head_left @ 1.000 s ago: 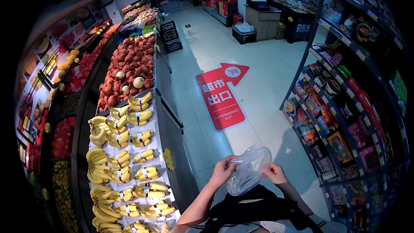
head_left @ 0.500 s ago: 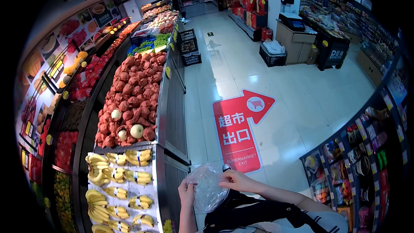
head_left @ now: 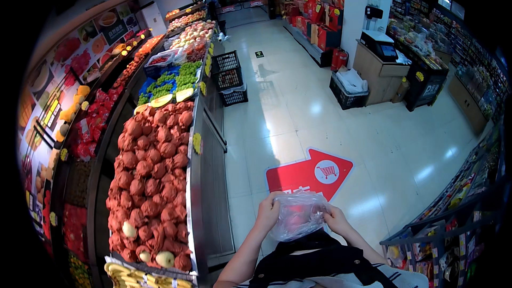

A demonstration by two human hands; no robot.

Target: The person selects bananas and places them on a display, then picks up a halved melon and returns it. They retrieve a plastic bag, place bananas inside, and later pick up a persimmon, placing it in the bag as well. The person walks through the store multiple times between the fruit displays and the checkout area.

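A clear, crinkled plastic bag (head_left: 298, 217) is stretched between my two hands in front of my body. My left hand (head_left: 268, 211) grips its left edge, fingers closed on the film. At the opposite edge my right hand (head_left: 337, 220) pinches the plastic. The bag looks empty, and the red floor marking shows through it. To the left of my left arm lies a heap of round fruit wrapped in reddish paper (head_left: 152, 173). A few pale unwrapped fruits (head_left: 165, 259) sit at its near end.
Bananas (head_left: 144, 277) lie at the stand's near end, green grapes (head_left: 186, 76) farther along. Black crates (head_left: 228, 77) stand beside the stand. A red arrow (head_left: 290, 177) marks the floor. On the right are a packed shelf (head_left: 426, 253), a counter (head_left: 376, 69) and a basket (head_left: 349, 92).
The view has moved forward along the fruit stand, so the bananas sit lower in it. Both hands have spread farther apart, and the bag between them is now stretched sideways.
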